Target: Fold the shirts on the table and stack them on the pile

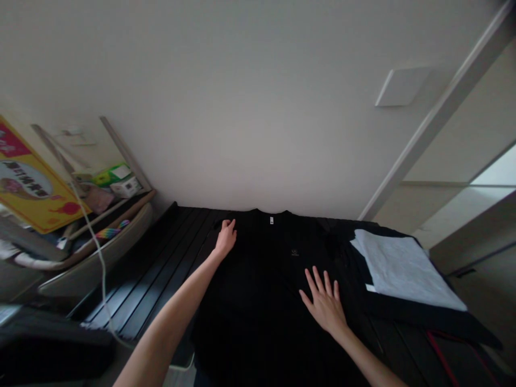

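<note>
A black T-shirt (266, 285) lies spread out on a dark slatted table, its collar toward the wall. A small white label shows inside the neck, and a small logo sits on the chest. My left hand (226, 237) is at the shirt's left shoulder, fingers bent together on the cloth there. With fingers spread, my right hand (324, 302) rests flat on the right side of the shirt's front, below the logo. The shirt's lower part blends into dark shadow near me.
Folded grey cloth (407, 269) lies on dark fabric at the right. Table slats (149, 290) show at the left, with a white cable (102, 269) hanging across. Beyond them stands a rimmed holder (129, 226) with boxes and a yellow printed bag. A wall (258, 107) borders the table's far edge.
</note>
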The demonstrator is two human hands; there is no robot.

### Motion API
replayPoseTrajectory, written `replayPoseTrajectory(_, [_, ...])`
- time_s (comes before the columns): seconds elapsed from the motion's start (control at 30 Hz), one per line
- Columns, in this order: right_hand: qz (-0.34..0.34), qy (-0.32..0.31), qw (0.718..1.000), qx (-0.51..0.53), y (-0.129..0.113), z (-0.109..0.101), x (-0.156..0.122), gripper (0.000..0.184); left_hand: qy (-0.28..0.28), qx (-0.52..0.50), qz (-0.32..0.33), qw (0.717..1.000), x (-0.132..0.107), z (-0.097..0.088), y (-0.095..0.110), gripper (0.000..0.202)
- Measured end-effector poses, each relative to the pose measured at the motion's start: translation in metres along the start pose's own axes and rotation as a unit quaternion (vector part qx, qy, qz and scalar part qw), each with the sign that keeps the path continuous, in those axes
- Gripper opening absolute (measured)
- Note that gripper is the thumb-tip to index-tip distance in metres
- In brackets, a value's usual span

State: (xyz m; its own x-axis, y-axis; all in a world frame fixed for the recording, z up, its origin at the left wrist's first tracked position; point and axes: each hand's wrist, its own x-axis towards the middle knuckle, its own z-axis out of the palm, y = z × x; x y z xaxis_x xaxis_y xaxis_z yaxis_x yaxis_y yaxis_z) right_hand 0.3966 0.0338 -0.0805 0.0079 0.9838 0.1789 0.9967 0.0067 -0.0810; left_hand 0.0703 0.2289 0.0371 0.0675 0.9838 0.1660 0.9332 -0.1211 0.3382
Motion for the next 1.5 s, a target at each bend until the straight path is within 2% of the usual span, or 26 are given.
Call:
replayPoseTrajectory(0.13, [0.001, 0.0, 1.0, 0.0, 0.0, -0.003, 0.001, 0.069, -0.019, -0.016, 0.09, 0.996, 0.01, 0.006, 0.067, 0.057])
replayPoseTrajectory(0.27, [-0.001, 0.01, 1.0, -0.005, 0.0, -0.005, 0.001, 0.069, -0.042, -0.039, 0.171, 0.984, 0.023, 0.03, 0.133, 0.062])
replayPoseTrajectory(0.33, [-0.001, 0.014, 1.0, -0.004, 0.0, -0.006, 0.002, 0.068, -0.091, -0.039, 0.198, 0.975, 0.021, 0.05, 0.155, 0.062])
replayPoseTrajectory(0.4, [0.0, 0.014, 1.0, 0.002, 0.001, -0.006, 0.003, 0.068, -0.156, -0.028, 0.205, 0.966, 0.01, 0.07, 0.163, 0.061])
replayPoseTrajectory(0.47, [0.0, 0.013, 1.0, 0.009, 0.001, -0.007, 0.003, 0.068, -0.198, -0.014, 0.19, 0.961, -0.008, 0.087, 0.159, 0.061])
replayPoseTrajectory(0.53, [0.002, 0.015, 1.0, 0.013, 0.001, -0.008, 0.004, 0.067, -0.198, -0.003, 0.166, 0.966, -0.028, 0.097, 0.147, 0.062])
replayPoseTrajectory(0.63, [0.004, 0.017, 1.0, 0.016, 0.001, -0.009, 0.005, 0.067, -0.174, 0.011, 0.141, 0.975, -0.058, 0.095, 0.125, 0.06])
replayPoseTrajectory(0.87, [0.0, 0.019, 1.0, 0.007, 0.001, -0.007, 0.004, 0.067, -0.129, 0.028, 0.114, 0.985, -0.12, 0.06, 0.094, 0.031])
replayPoseTrajectory(0.97, [0.0, 0.015, 1.0, -0.002, 0.002, -0.006, 0.003, 0.066, -0.139, 0.051, 0.081, 0.986, -0.149, 0.045, 0.084, 0.025])
replayPoseTrajectory(1.17, [0.001, 0.005, 1.0, -0.012, 0.002, -0.005, 0.0, 0.067, -0.176, 0.115, 0.05, 0.976, -0.21, 0.012, 0.065, 0.026])
replayPoseTrajectory(1.3, [0.001, -0.011, 1.0, -0.015, 0.003, -0.003, 0.0, 0.067, -0.215, 0.143, 0.053, 0.965, -0.243, -0.015, 0.071, 0.023])
replayPoseTrajectory(1.4, [0.009, -0.042, 0.999, -0.007, 0.006, -0.002, 0.0, 0.068, -0.238, 0.143, 0.061, 0.959, -0.262, -0.033, 0.09, 0.027])
replayPoseTrajectory(1.5, [0.002, -0.079, 0.997, 0.02, 0.013, -0.003, -0.002, 0.067, -0.246, 0.139, 0.097, 0.954, -0.278, -0.044, 0.112, 0.029])
